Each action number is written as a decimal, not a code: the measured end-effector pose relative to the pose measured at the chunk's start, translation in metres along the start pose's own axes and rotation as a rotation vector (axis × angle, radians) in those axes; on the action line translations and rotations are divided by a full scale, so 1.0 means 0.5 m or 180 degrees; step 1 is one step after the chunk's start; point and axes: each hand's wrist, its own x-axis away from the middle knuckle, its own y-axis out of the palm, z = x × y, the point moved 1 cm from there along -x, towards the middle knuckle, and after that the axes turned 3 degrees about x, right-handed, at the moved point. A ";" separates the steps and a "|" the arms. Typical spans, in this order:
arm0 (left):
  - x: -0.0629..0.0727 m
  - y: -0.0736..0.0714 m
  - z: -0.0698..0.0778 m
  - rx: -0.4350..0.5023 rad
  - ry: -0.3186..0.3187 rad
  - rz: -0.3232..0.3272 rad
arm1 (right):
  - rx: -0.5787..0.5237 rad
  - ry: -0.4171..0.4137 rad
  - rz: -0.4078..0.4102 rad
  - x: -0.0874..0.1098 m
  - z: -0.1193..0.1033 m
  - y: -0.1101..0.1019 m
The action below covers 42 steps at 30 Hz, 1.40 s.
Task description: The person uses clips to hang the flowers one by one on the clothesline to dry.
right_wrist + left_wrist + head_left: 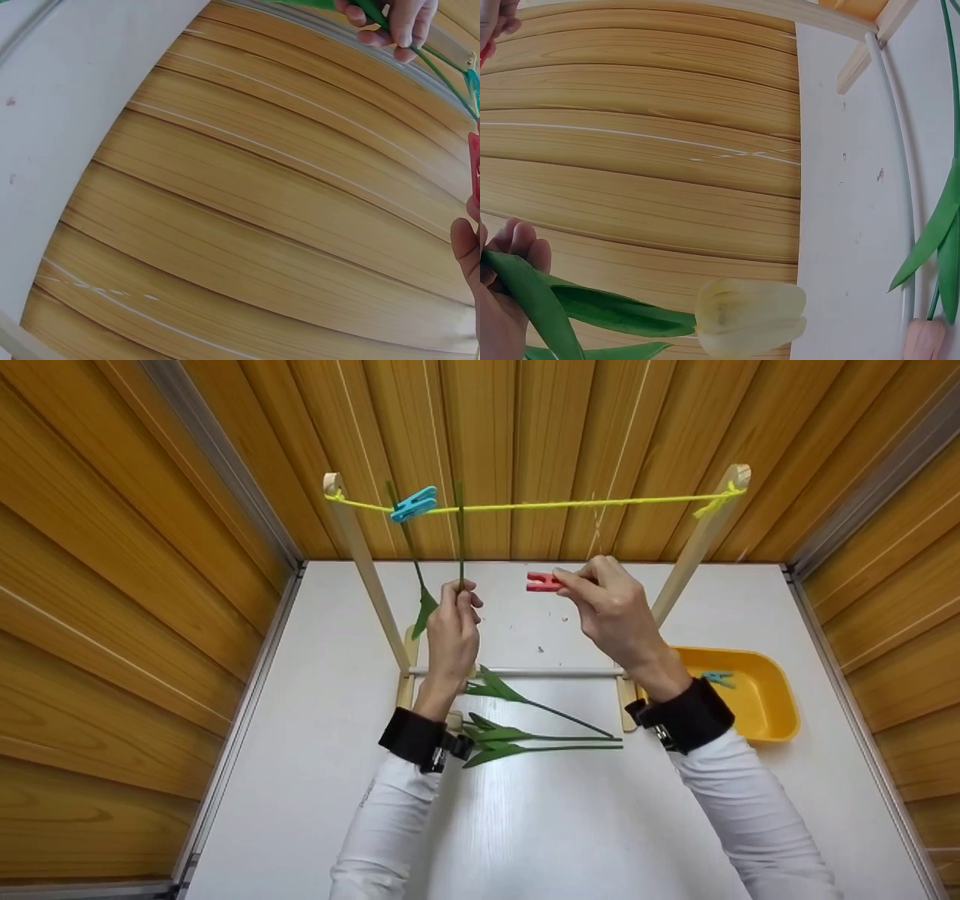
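Note:
My left hand (454, 630) grips an artificial tulip by its green stem (460, 540), the stem pointing up and crossing the yellow line (555, 504). In the left wrist view its cream bloom (750, 316) hangs beyond the leaves. My right hand (619, 611) pinches a red clothespin (541, 582) below the line, apart from it and to the right of the stem. On the line's left part, a blue clothespin (414, 504) clamps another stem (409, 540), whose leaf shows beside my left hand. That flower's bloom is hidden in the head view.
Two wooden posts (367, 574) hold the line above the white table. Between them runs a pale rod (547, 671) low down. Three more tulips (525, 735) lie on the table, blooms partly hidden. At right, a yellow tub (780, 705) contains a blue clothespin (718, 679).

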 end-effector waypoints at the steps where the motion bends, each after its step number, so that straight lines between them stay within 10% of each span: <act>1: -0.001 0.000 0.000 -0.0007 0.0005 0.0000 | 0.0019 -0.0015 -0.0012 -0.011 -0.002 -0.003; 19: -0.006 -0.005 -0.005 -0.0028 -0.0033 -0.0057 | 0.0379 -0.0341 -0.0465 -0.202 -0.027 -0.013; 42: -0.007 0.002 -0.009 -0.0102 -0.0028 -0.0022 | 0.0293 0.0043 -0.1231 -0.262 -0.036 0.033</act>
